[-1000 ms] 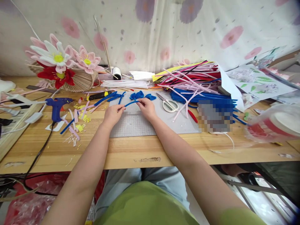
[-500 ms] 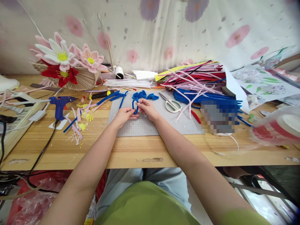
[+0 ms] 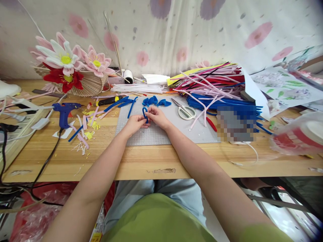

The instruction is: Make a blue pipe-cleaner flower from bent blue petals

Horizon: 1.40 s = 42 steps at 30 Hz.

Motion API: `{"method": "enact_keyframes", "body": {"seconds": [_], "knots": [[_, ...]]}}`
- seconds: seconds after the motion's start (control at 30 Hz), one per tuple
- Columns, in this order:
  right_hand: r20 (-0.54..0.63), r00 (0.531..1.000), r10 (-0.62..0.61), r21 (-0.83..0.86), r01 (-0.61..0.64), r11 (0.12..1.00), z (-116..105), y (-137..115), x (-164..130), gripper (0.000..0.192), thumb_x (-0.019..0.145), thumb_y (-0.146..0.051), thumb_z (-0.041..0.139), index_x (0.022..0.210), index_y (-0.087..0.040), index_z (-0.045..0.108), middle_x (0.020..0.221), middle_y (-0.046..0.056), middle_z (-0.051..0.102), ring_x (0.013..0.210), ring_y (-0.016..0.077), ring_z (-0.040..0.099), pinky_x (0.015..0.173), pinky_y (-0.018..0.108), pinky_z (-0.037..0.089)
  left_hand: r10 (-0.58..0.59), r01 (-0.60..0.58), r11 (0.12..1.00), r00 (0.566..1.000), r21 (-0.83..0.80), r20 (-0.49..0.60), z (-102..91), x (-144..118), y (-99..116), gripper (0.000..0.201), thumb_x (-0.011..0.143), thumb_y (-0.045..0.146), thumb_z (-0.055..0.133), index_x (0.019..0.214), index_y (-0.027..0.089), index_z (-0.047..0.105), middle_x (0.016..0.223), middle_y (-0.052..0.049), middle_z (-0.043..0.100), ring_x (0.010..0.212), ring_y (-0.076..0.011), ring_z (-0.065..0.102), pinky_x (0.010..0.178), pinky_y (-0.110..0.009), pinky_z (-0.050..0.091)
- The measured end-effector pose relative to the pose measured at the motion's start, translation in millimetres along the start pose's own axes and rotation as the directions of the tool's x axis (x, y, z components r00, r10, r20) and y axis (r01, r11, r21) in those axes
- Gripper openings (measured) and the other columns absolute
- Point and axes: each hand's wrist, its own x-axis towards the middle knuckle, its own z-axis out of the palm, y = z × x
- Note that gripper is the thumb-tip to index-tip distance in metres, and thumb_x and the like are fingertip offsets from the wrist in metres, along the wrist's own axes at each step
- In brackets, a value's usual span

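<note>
A blue pipe cleaner [image 3: 144, 112] is bent into a narrow loop above the grey cutting mat [image 3: 161, 139]. My left hand [image 3: 136, 123] pinches its lower part, and the fingers of my right hand [image 3: 156, 117] close on its side, the two hands nearly touching. Fingers hide the loop's lower end. Just beyond, several blue pipe-cleaner petals [image 3: 152, 100] lie in a row on the mat. A straight blue piece [image 3: 132, 107] rests to the left of them. Scissors [image 3: 185, 110] with pale handles lie to the right of my right hand.
At left are a blue glue gun [image 3: 65, 112] with its cord, a black-and-yellow cutter [image 3: 109, 101] and scattered scraps. Pipe-cleaner flowers [image 3: 66, 59] stand behind. Bundles of blue pipe cleaners [image 3: 214, 104] and a red-and-white cup [image 3: 297, 137] in plastic are at right.
The blue loop looks narrower now and the hands have drawn closer together around it. The view has shifted slightly; other things on the table stay in place.
</note>
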Motion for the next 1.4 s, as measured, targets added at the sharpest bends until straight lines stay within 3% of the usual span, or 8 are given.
{"method": "enact_keyframes", "body": {"seconds": [0.43,0.73,0.87,0.97,1.07,1.2,1.4], "knots": [[0.007,0.999,0.036,-0.036,-0.036,0.999,-2.1,5.7,2.6,0.024,0.072,-0.032,0.062,0.070,-0.020,0.041,0.047,-0.008,0.048,0.041,0.0064,0.043,0.044,0.018,0.031,-0.054,0.054,0.998,0.999,0.015,-0.008,0.6,0.1,-0.3,0.007,0.066,0.013,0.068,0.071,0.011,0.063,0.069,-0.005,0.068,0.066,-0.0151,0.066,0.074,-0.035,0.054],[0.040,0.997,0.073,0.040,-0.074,0.996,-8.2,5.4,3.5,0.030,0.066,-0.036,0.068,0.069,-0.018,0.044,0.049,-0.007,0.052,0.043,0.0049,0.043,0.043,0.017,0.030,-0.088,0.089,0.996,0.995,0.016,-0.046,2.3,-3.7,5.2,0.011,0.064,0.015,0.071,0.069,0.010,0.063,0.066,-0.003,0.067,0.063,-0.0129,0.065,0.062,-0.025,0.053],[0.037,0.998,0.059,0.221,-0.066,0.973,-16.7,-3.1,-0.6,0.026,0.067,-0.036,0.068,0.079,-0.017,0.054,0.061,-0.005,0.056,0.045,0.0031,0.041,0.040,0.016,0.028,-0.078,0.081,0.993,0.996,-0.081,0.037,-2.5,-8.6,12.1,0.007,0.067,0.013,0.069,0.069,0.009,0.064,0.068,-0.004,0.067,0.063,-0.0113,0.065,0.059,-0.020,0.051],[0.174,0.981,0.082,0.375,-0.143,0.916,-20.2,-9.0,-3.8,0.030,0.070,-0.034,0.066,0.095,-0.019,0.060,0.085,-0.001,0.064,0.052,0.0042,0.048,0.043,0.016,0.034,-0.080,0.104,0.980,0.987,-0.167,0.142,-5.0,-10.6,14.4,0.007,0.069,0.013,0.067,0.075,0.009,0.065,0.068,-0.003,0.066,0.062,-0.0098,0.064,0.059,-0.019,0.051],[0.269,0.955,0.128,0.422,-0.236,0.875,-19.3,-9.9,-4.4,0.025,0.073,-0.032,0.063,0.092,-0.017,0.063,0.089,0.003,0.067,0.054,0.0049,0.048,0.044,0.016,0.037,-0.117,0.170,0.963,0.963,-0.208,0.243,-5.3,-10.2,12.6,0.009,0.070,0.011,0.067,0.079,0.010,0.066,0.068,-0.002,0.066,0.060,-0.0082,0.063,0.059,-0.018,0.051],[0.204,0.968,0.147,0.488,-0.231,0.842,-17.3,-5.1,-1.1,0.015,0.072,-0.026,0.066,0.080,-0.014,0.064,0.074,0.002,0.066,0.048,0.0031,0.043,0.043,0.015,0.038,-0.138,0.201,0.950,0.957,-0.241,0.254,-3.7,-8.9,9.6,0.006,0.071,0.011,0.066,0.077,0.011,0.065,0.067,-0.001,0.065,0.058,-0.0072,0.062,0.055,-0.015,0.051],[0.111,0.976,0.185,0.538,-0.216,0.815,-15.4,-4.2,1.2,0.015,0.068,-0.022,0.069,0.077,-0.013,0.064,0.068,0.000,0.064,0.043,0.0017,0.039,0.036,0.013,0.032,-0.119,0.168,0.963,0.967,-0.212,0.227,1.5,-9.9,9.7,0.010,0.069,0.013,0.068,0.078,0.011,0.066,0.069,-0.002,0.067,0.061,-0.0087,0.064,0.060,-0.019,0.052]]}}
